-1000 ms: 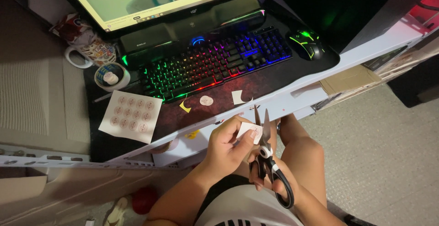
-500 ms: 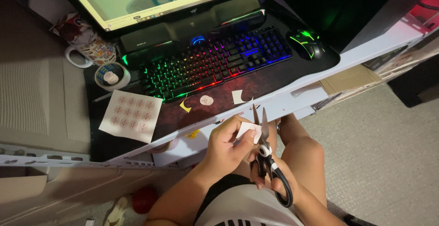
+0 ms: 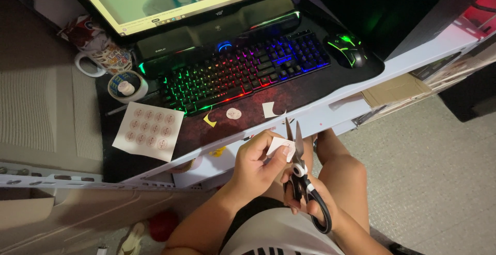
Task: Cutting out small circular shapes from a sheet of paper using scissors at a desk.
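Scissors (image 3: 302, 182) opened wider, right hand (image 3: 305, 198) gripping.

The keyboard (image 3: 243, 69) glows in a rainbow, green at one end through red to blue and purple. The mouse (image 3: 345, 49) is black with green light. The sheet (image 3: 149, 131) is white with rows of pale pink round stickers. The scissors (image 3: 305, 182) have black handles with a white patch at the pivot. The paper scrap (image 3: 280, 146) is white. The desk mat (image 3: 289, 92) is dark red-brown.
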